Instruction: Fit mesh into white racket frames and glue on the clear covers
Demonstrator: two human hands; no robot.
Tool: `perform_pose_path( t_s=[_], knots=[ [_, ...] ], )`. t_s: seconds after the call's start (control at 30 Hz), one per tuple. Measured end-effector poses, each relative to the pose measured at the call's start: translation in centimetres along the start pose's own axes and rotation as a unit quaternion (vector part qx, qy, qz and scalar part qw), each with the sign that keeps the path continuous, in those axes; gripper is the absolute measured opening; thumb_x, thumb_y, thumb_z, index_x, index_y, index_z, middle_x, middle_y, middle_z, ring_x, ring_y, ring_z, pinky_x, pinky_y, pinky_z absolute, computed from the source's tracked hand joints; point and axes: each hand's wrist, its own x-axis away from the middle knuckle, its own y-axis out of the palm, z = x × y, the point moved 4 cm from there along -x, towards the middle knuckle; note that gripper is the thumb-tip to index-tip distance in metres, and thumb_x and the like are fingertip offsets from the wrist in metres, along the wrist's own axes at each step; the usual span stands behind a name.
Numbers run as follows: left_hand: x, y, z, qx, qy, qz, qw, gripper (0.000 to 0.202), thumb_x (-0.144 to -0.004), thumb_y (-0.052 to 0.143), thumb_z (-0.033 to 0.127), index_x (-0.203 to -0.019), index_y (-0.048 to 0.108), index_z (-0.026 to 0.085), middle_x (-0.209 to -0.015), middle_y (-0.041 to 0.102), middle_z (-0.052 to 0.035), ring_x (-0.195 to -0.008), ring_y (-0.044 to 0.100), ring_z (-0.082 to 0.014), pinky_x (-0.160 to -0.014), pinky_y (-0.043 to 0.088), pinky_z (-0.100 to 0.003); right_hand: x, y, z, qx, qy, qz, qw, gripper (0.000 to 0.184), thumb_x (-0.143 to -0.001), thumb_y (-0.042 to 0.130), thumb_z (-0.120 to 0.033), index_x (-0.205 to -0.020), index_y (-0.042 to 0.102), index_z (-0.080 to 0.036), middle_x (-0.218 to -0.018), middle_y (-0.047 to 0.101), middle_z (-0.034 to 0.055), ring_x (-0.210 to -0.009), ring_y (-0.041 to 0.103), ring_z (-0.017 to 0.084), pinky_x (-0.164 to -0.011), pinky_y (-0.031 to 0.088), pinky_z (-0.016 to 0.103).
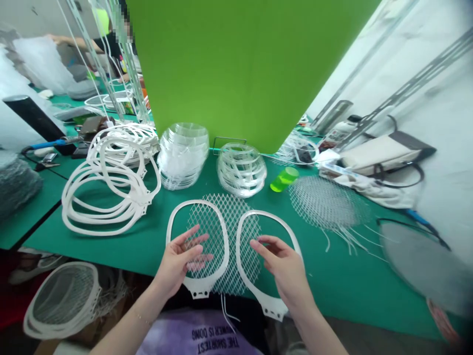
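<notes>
Two white racket-shaped plastic frames lie side by side on the green table: a left frame (pixel 224 231) and a right frame (pixel 238 246). Beneath both is a sheet of white diamond mesh (pixel 232 266), seen through their openings. My left hand (pixel 181 259) is over the left frame, fingers spread, holding nothing. Above the right frame is my right hand (pixel 286 264), its fingers bent and the thumb close to the index fingertip, with nothing visible between them. Thin white strands (pixel 226 310) hang at the table's front edge below the mesh.
White frames (pixel 107 227) are piled at left. Two stacks of clear rings (pixel 183 158) (pixel 242 170) stand before a green panel (pixel 236 74). A green cylinder (pixel 284 179), round mesh pieces (pixel 321 202) and a bag (pixel 384 153) lie right. Another person's arm (pixel 77 42) shows back left.
</notes>
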Motion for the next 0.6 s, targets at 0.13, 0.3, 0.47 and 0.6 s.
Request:
perform_pose_path(
  t_s=[0.13,0.3,0.47,0.6],
  knots=[
    [-0.1,-0.5,0.3,0.011,0.006,0.018,1.000,0.074,-0.070,0.087,0.017,-0.138,0.057,0.023,-0.141,0.060,-0.0157,-0.083,0.078,-0.0259,-0.059,0.060,-0.023,0.4,-0.3,-0.3,-0.010,-0.022,0.044,0.999,0.047,-0.048,0.094,-0.047,-0.082,0.077,-0.018,-0.069,0.066,0.0014,-0.052,0.044,0.008,-0.043,0.037,0.022],
    [-0.2,-0.7,1.0,0.039,-0.007,0.001,0.999,0.062,-0.087,0.071,0.041,-0.141,0.053,0.018,-0.147,0.054,-0.0186,-0.096,0.075,-0.0323,-0.068,0.062,-0.030,0.9,0.7,-0.8,-0.137,0.038,0.006,0.990,0.048,-0.040,0.097,-0.042,-0.073,0.072,-0.017,-0.081,0.074,0.0053,-0.066,0.066,0.015,-0.057,0.055,0.023],
    [-0.4,-1.0,1.1,0.046,-0.021,0.010,0.999,0.052,-0.092,0.062,0.043,-0.135,0.057,0.014,-0.148,0.052,-0.0194,-0.102,0.073,-0.0338,-0.078,0.062,-0.036,0.5,-1.5,-1.3,-0.193,0.069,0.063,0.977,0.064,-0.033,0.098,-0.033,-0.085,0.063,-0.022,-0.079,0.074,0.0007,-0.065,0.069,0.015,-0.055,0.057,0.020],
    [-0.5,-1.2,1.8,-0.008,0.025,0.029,0.999,0.050,-0.078,0.076,0.012,-0.126,0.063,0.017,-0.143,0.058,-0.0168,-0.096,0.076,-0.0284,-0.073,0.061,-0.028,-1.3,-7.1,-1.2,-0.117,0.023,0.127,0.985,0.061,-0.042,0.093,-0.037,-0.090,0.058,-0.026,-0.086,0.074,0.0025,-0.069,0.070,0.017,-0.056,0.056,0.023]
  ],
)
